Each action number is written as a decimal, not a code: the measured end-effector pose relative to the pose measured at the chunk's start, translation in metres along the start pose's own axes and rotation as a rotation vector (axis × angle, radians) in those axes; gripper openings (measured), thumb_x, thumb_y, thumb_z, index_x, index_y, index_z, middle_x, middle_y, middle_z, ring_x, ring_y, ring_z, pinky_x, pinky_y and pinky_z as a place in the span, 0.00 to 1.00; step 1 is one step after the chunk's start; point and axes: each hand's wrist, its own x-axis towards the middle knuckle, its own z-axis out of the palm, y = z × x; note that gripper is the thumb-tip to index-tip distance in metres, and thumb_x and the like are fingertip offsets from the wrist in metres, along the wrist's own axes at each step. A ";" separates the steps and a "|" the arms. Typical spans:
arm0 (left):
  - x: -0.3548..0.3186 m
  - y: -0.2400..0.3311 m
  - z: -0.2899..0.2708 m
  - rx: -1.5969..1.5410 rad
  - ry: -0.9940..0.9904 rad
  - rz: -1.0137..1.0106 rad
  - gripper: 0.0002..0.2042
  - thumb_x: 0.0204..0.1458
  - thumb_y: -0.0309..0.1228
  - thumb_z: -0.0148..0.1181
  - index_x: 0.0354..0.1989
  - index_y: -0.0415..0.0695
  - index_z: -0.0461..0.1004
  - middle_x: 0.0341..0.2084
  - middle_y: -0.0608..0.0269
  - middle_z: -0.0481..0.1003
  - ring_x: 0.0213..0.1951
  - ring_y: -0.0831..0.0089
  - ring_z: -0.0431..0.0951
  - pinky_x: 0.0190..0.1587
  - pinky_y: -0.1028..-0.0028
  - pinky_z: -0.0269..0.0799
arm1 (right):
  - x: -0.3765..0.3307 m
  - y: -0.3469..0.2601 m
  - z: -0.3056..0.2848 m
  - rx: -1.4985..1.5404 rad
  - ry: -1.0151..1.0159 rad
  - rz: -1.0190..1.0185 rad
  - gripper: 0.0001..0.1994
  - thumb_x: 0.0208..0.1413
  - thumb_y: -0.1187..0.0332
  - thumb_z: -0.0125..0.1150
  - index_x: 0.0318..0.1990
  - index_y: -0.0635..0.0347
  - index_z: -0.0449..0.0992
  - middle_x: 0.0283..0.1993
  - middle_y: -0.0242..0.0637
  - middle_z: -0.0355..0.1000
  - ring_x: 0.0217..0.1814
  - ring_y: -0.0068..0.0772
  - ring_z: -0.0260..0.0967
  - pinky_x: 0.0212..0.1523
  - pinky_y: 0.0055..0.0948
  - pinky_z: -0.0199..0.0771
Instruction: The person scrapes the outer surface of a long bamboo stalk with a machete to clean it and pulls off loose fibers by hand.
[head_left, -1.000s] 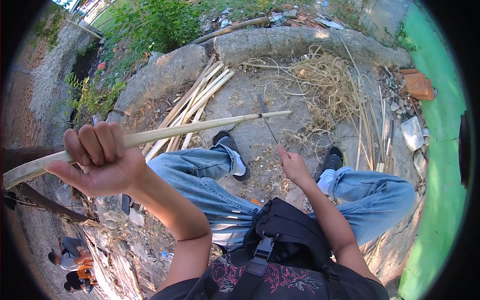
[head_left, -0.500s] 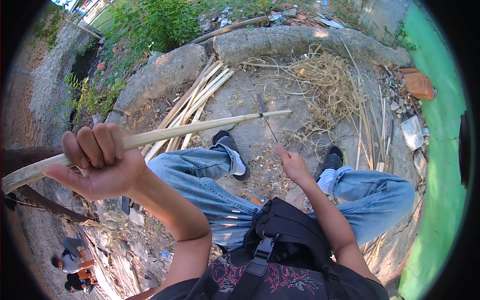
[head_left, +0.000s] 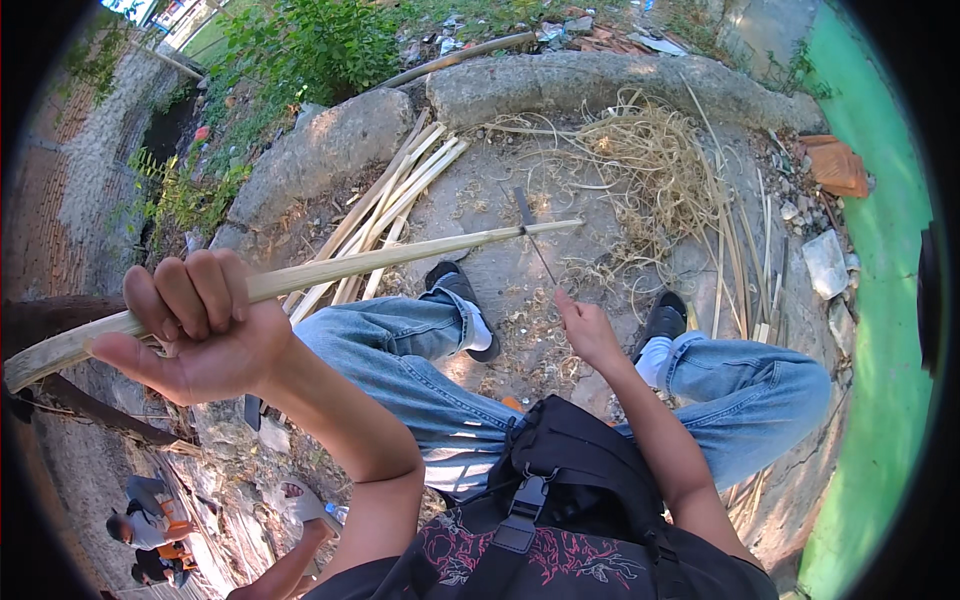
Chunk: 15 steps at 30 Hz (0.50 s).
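My left hand (head_left: 195,325) is raised at the left, its fingers curled over a long pale bamboo strip (head_left: 390,256) and its thumb stretched out along it. The strip slants from the far left edge to a thin tip over the ground between my feet. In front of me, my right hand (head_left: 588,328) is closed on a slender knife (head_left: 538,252); its grip end is hidden in my fingers. The knife's dark blade crosses the strip close to its tip and touches it there.
Pale split strips (head_left: 400,190) lie beyond my left foot. Tangled shavings (head_left: 650,165) and thin strips (head_left: 740,270) lie at the right. A concrete kerb (head_left: 600,80) curves behind; a green wall (head_left: 870,300) borders the right. Another person's limb (head_left: 290,565) and seated people (head_left: 150,520) are lower left.
Another person's bare limb and a grey sandal have come into view at the lower left. My hands, the strip and the knife have hardly moved.
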 end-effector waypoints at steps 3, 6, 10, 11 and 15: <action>0.000 -0.001 0.001 -0.016 0.003 -0.010 0.24 0.54 0.52 0.52 0.16 0.53 0.51 0.08 0.76 0.44 0.10 0.85 0.41 0.14 0.79 0.37 | 0.000 0.000 -0.001 -0.053 0.024 -0.034 0.32 0.58 0.41 0.44 0.16 0.63 0.66 0.13 0.32 0.59 0.18 0.24 0.56 0.21 0.27 0.58; -0.001 -0.002 0.002 -0.053 -0.015 -0.027 0.24 0.53 0.52 0.53 0.16 0.53 0.51 0.07 0.77 0.44 0.10 0.85 0.42 0.13 0.79 0.37 | -0.009 -0.009 -0.001 -0.022 0.031 -0.053 0.36 0.57 0.39 0.42 0.16 0.69 0.65 0.14 0.46 0.60 0.18 0.36 0.55 0.25 0.39 0.59; -0.006 -0.003 0.010 -0.065 -0.032 -0.034 0.23 0.52 0.52 0.54 0.15 0.53 0.53 0.06 0.77 0.46 0.09 0.86 0.43 0.13 0.81 0.38 | -0.057 -0.068 -0.004 0.022 -0.123 -0.319 0.34 0.60 0.42 0.41 0.17 0.70 0.66 0.14 0.46 0.60 0.18 0.35 0.54 0.23 0.38 0.57; -0.007 -0.001 0.014 -0.064 -0.033 -0.041 0.23 0.52 0.52 0.54 0.15 0.53 0.53 0.06 0.77 0.46 0.09 0.86 0.43 0.13 0.81 0.38 | -0.062 -0.073 -0.003 0.076 -0.172 -0.398 0.34 0.60 0.44 0.41 0.18 0.71 0.66 0.14 0.46 0.60 0.17 0.35 0.53 0.22 0.38 0.56; -0.011 -0.004 0.021 -0.075 -0.060 -0.042 0.23 0.51 0.52 0.54 0.15 0.54 0.53 0.06 0.77 0.48 0.09 0.86 0.45 0.12 0.82 0.40 | -0.025 -0.021 -0.003 -0.021 -0.060 -0.225 0.31 0.61 0.46 0.43 0.21 0.71 0.67 0.14 0.45 0.59 0.18 0.33 0.53 0.22 0.37 0.56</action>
